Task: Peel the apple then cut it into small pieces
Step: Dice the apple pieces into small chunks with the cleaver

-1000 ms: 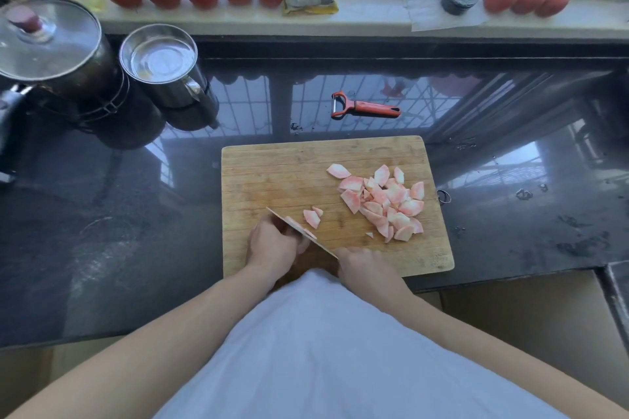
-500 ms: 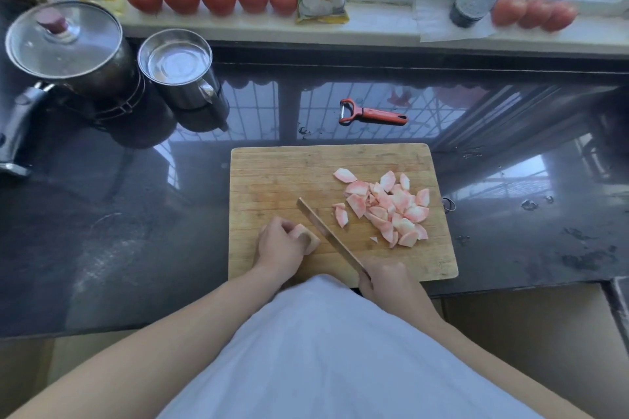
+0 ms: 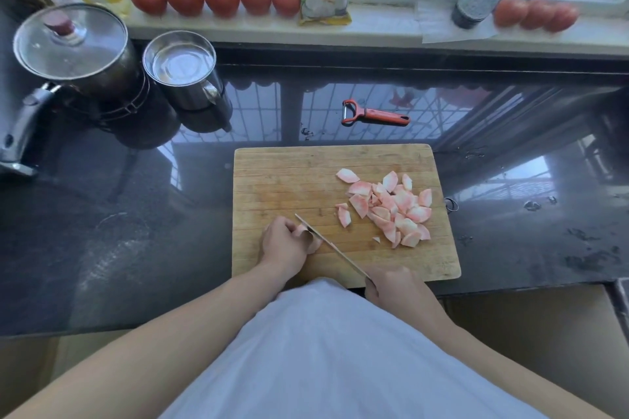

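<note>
My left grip (image 3: 284, 241) hides most of the apple chunk (image 3: 308, 237); knife handle buried in my right grip (image 3: 396, 289).

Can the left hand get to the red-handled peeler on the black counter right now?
Probably not yet: the left hand is pinning the last apple piece against the knife blade. The red-handled peeler lies beyond the wooden cutting board, with nothing across that path once the hand lets go.
</note>
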`<move>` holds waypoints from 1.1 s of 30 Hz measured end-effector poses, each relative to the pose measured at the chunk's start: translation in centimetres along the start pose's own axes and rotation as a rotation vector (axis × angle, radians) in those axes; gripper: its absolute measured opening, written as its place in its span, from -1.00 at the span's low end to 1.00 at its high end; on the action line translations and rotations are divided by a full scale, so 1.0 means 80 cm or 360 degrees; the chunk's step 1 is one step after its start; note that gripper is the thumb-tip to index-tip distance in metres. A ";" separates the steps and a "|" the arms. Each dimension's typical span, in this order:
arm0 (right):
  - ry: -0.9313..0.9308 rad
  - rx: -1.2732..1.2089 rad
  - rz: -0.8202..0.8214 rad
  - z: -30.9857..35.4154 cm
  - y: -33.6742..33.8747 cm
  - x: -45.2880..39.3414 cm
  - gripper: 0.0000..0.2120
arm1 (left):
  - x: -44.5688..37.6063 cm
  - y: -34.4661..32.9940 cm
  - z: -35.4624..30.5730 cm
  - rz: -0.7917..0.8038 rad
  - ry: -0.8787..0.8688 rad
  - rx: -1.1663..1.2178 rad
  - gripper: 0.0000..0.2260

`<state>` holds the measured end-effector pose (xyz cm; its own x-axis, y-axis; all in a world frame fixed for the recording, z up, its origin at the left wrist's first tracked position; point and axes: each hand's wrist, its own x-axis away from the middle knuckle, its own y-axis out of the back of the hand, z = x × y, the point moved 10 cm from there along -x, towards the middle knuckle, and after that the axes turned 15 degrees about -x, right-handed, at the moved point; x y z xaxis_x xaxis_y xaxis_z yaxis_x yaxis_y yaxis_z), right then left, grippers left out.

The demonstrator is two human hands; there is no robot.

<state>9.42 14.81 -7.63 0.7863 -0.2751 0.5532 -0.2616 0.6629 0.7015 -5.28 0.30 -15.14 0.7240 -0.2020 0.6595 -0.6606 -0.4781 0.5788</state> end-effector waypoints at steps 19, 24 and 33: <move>-0.0117 -0.0198 -0.0172 -0.002 0.005 -0.025 -0.74 | 0.005 0.003 0.000 -0.0047 0.0036 0.0061 -0.86; -0.0119 -0.0255 -0.0046 -0.007 -0.003 -0.005 -0.72 | 0.007 0.002 -0.001 -0.0039 0.0036 0.0045 -0.80; -0.0034 -0.0174 -0.0080 -0.005 0.002 0.001 -0.81 | 0.012 0.005 -0.007 -0.0032 -0.0001 0.0057 -0.78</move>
<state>9.64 15.20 -7.67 0.7845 -0.3239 0.5288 -0.1587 0.7195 0.6761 -4.96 0.38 -13.96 0.7372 -0.1929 0.6475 -0.6385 -0.5122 0.5744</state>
